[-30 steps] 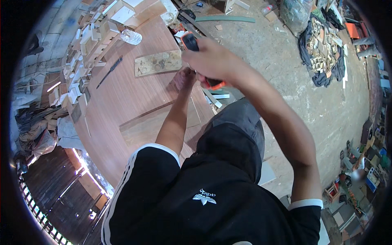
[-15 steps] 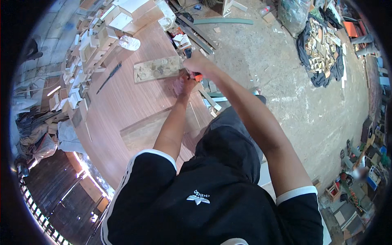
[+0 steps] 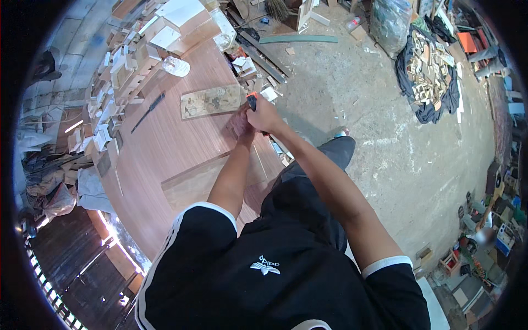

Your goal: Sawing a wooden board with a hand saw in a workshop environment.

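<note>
My right hand (image 3: 264, 118) is closed on an orange-and-black tool (image 3: 252, 100) at the right edge of the wooden table (image 3: 148, 165). My left hand (image 3: 240, 122) is bent at that edge, just beside and partly behind my right hand; what its fingers hold is hidden. A stained pale board (image 3: 202, 103) lies just left of both hands. A thin dark tool (image 3: 147, 112) lies farther left on the table, and a flat wooden panel (image 3: 192, 181) lies nearer my body.
Stacked wood offcuts (image 3: 118, 77) and a plastic container (image 3: 176, 66) line the table's far left. Long strips and scraps (image 3: 264, 58) lie beyond the right edge on the concrete floor (image 3: 407, 170). A dark sack of offcuts (image 3: 426, 71) and a clear bag (image 3: 390, 25) stand at upper right.
My right hand and its tool came down from above the table's edge to beside my left hand. My right forearm swung lower and leftward; my left hand stayed at the edge.
</note>
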